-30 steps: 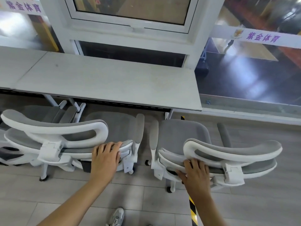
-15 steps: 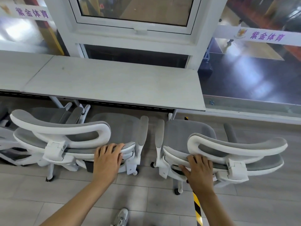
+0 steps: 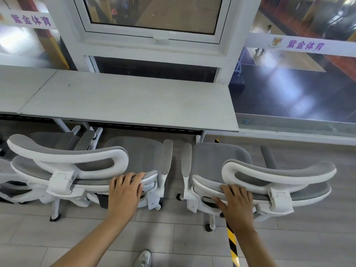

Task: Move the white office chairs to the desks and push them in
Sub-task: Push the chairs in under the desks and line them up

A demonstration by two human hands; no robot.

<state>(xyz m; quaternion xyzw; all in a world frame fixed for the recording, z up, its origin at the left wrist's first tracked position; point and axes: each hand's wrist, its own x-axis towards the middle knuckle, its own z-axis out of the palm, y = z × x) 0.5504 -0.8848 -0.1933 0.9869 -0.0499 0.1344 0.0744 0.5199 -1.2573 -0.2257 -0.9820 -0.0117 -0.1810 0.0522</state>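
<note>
Pushing stage, mid-frame: left hand [image 3: 124, 191] curls over backrest rim of left chair [image 3: 81, 170], right hand [image 3: 236, 204] grips backrest edge of right chair [image 3: 269, 182]. Both chairs face bench [image 3: 125, 101], seat fronts just under its edge, backs well out. Third chair [image 3: 57, 138] at far left sits deeper. Judgement: mostly done, final shove left.

My left hand [image 3: 124, 191] grips the left chair [image 3: 73, 170]; my right hand [image 3: 238, 204] grips the right chair [image 3: 269, 182]. Both chairs stand just before the desk [image 3: 125, 101], seats partly under its edge.
</note>
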